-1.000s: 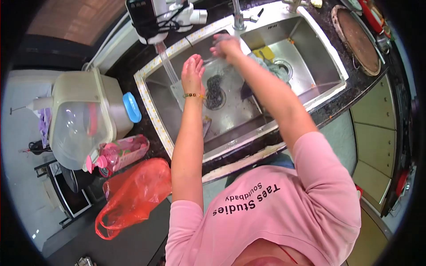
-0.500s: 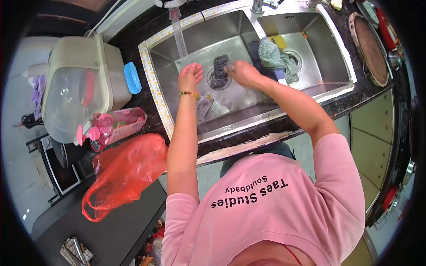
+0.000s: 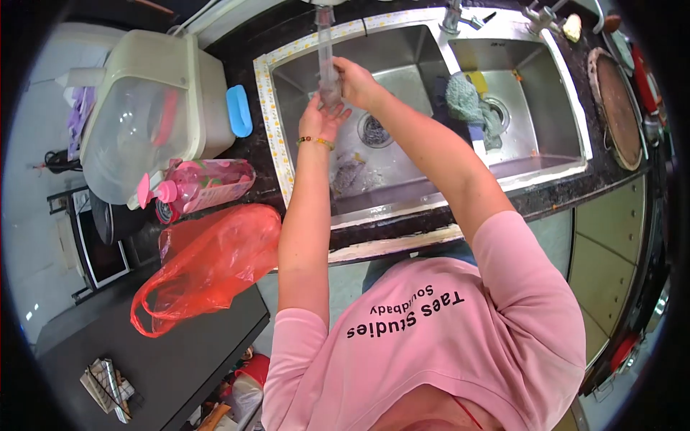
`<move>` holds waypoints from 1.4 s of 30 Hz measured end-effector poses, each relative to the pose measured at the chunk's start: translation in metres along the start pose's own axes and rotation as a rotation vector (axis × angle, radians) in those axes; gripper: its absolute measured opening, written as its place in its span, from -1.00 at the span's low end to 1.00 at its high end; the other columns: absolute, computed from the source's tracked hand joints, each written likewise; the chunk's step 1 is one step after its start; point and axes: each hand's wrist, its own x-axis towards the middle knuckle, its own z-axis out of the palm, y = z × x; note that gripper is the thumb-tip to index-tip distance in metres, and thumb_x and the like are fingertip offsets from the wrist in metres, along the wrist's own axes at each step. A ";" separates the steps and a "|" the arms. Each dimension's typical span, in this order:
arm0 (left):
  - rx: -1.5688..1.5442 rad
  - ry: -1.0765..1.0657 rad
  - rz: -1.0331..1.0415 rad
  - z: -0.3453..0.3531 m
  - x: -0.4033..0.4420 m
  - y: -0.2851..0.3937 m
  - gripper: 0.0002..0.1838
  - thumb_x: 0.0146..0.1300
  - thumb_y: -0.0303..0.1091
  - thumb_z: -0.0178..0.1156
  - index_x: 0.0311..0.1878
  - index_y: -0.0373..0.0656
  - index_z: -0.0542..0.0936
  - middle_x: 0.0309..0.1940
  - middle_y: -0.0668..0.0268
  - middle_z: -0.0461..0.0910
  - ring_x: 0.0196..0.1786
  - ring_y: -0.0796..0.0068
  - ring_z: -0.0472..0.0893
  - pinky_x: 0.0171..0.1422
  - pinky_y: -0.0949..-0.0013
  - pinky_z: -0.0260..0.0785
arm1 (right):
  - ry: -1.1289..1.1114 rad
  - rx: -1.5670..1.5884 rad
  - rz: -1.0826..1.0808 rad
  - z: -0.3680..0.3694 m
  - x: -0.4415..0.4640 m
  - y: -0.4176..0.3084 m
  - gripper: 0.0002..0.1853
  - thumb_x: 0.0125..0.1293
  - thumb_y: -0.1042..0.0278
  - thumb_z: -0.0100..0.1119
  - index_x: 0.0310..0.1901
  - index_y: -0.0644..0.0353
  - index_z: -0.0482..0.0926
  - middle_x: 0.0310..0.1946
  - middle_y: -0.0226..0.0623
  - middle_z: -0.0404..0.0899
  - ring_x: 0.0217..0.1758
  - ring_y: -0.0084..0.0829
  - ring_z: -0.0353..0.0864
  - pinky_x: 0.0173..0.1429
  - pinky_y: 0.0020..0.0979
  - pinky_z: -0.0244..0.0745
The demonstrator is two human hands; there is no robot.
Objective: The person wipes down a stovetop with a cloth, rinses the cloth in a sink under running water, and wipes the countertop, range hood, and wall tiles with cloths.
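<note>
My left hand (image 3: 323, 121) is at the left side of the left sink basin, palm up with its fingers apart, under the clear stream (image 3: 325, 47) from above. Close beside it, my right hand (image 3: 356, 85) curls round something greyish and blurred at the stream; what it is cannot be made out. Below my right hand lies the round drain (image 3: 375, 131) with dark mesh-like material in it. A crumpled greyish piece (image 3: 348, 171) lies in the basin near my left wrist.
A green-grey cloth (image 3: 466, 99) hangs over the divider into the right basin, near a yellow piece (image 3: 476, 81). Left of the sink are a blue holder (image 3: 239, 111), a pink bottle (image 3: 215, 183), a red plastic bag (image 3: 223, 251) and a lidded bin (image 3: 208, 100). A round board (image 3: 617, 108) stands right.
My right hand has moved from over the drain up and left to the stream, beside my left hand. The dark mesh stretched above the drain earlier now shows only within its round outline.
</note>
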 end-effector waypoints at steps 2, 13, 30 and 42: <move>-0.050 -0.028 0.048 0.003 0.005 0.005 -0.61 0.38 -0.20 -0.13 0.17 -0.23 0.31 0.13 0.02 0.34 0.17 -0.08 0.33 0.27 -0.24 0.17 | -0.041 -0.005 0.016 0.006 -0.006 -0.003 -0.66 0.34 0.24 -0.08 0.02 0.23 0.50 -0.08 -0.22 0.57 -0.02 -0.32 0.53 0.11 -0.30 0.40; -0.163 -0.152 0.329 0.013 0.047 0.004 -0.80 0.29 -0.38 0.07 -0.06 -0.22 0.47 -0.19 0.22 0.55 -0.14 0.35 0.55 0.00 0.33 0.42 | -0.006 -0.468 -0.343 -0.023 -0.008 0.002 -0.70 0.10 0.52 0.18 -0.08 0.31 0.56 -0.20 -0.30 0.61 -0.20 -0.53 0.55 -0.12 -0.49 0.45; -0.212 -0.005 -0.090 0.015 0.055 0.011 -0.65 0.37 -0.09 -0.14 0.04 -0.06 0.45 -0.17 0.24 0.53 -0.07 0.21 0.51 0.08 -0.03 0.38 | -0.084 -0.176 -0.320 0.008 -0.021 -0.031 -0.79 0.11 0.56 0.15 -0.17 0.19 0.56 -0.32 -0.40 0.59 -0.27 -0.54 0.55 -0.14 -0.44 0.45; 0.134 -0.159 0.370 0.015 0.055 0.009 -0.61 0.10 -0.61 -0.08 0.04 -0.24 0.43 -0.14 0.17 0.54 -0.14 0.22 0.58 -0.06 0.17 0.50 | 0.050 -0.169 -0.042 -0.015 0.014 0.010 -0.55 0.36 -0.09 -0.16 -0.06 0.09 0.57 -0.28 -0.43 0.61 -0.27 -0.49 0.59 -0.14 -0.42 0.51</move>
